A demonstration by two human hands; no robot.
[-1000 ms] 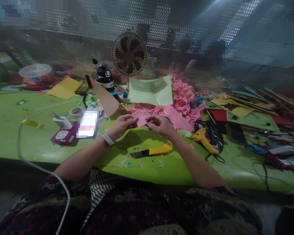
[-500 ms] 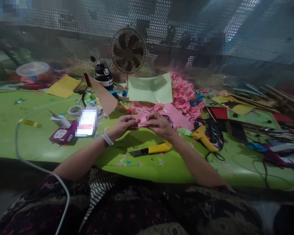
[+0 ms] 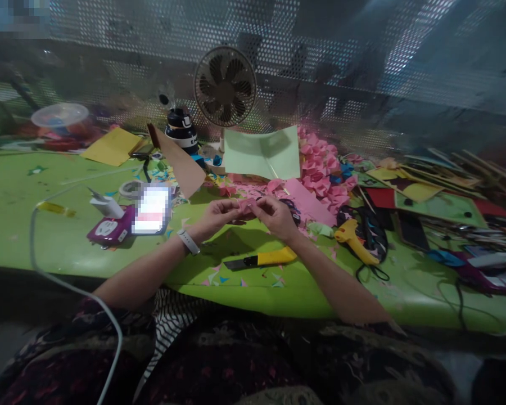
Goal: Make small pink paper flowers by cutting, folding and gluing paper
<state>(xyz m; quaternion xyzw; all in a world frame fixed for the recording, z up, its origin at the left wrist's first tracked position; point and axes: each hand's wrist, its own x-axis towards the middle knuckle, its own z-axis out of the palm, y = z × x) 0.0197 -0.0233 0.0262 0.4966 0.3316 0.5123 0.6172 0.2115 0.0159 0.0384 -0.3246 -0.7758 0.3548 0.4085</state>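
Above the green table, a small piece of pink paper is pinched between both my hands. My left hand is closed on its left side, and a white band circles that wrist. My right hand grips its right side with thumb and forefinger; the fingers partly hide the paper. Below the hands lies a utility knife with a yellow handle and its dark blade pointing left. Behind the hands, a larger pink sheet rests beside a heap of folded pink paper pieces.
A lit phone leans by a purple box at left, with a white cable hanging over the edge. A yellow glue gun lies at right. Behind stand a pale green sheet, a fan and a dark bottle.
The pink paper between my fingers shows smaller now, and my fingertips have drawn closer together on it. The whole view has shifted slightly; the things on the table stay put.
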